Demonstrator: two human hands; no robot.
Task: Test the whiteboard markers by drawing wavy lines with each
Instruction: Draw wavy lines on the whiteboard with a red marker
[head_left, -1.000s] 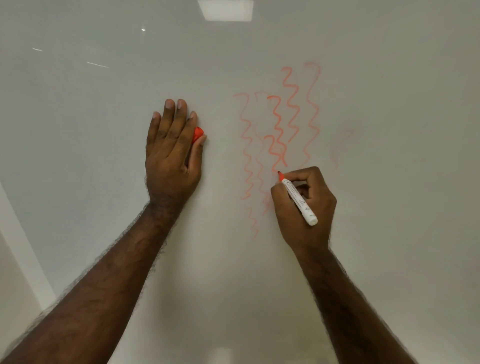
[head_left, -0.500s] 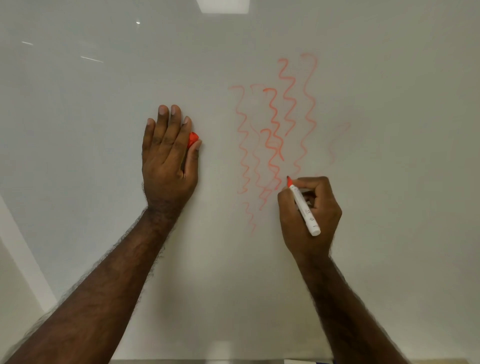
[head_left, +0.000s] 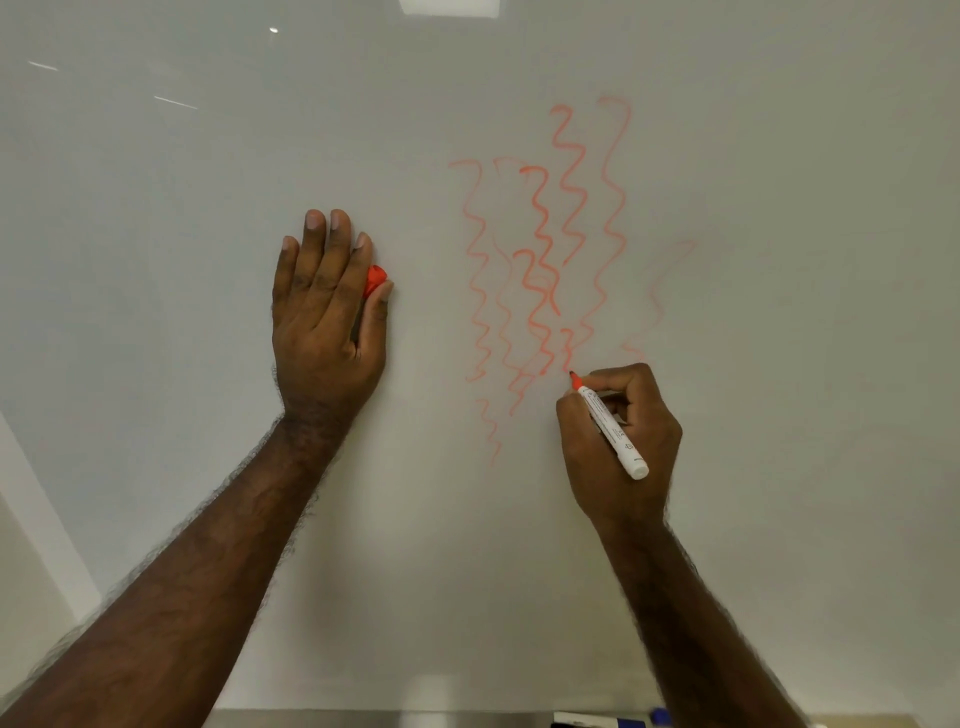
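Whiteboard (head_left: 208, 208) bears orange wavy lines (head_left: 540, 270); tray (head_left: 363, 719) along bottom edge carries markers (head_left: 597, 721).

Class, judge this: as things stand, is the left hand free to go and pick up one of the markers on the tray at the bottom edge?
Probably not yet. The left hand lies flat on the whiteboard with the orange cap tucked under its fingers; the tray markers lie far below, by the right forearm.
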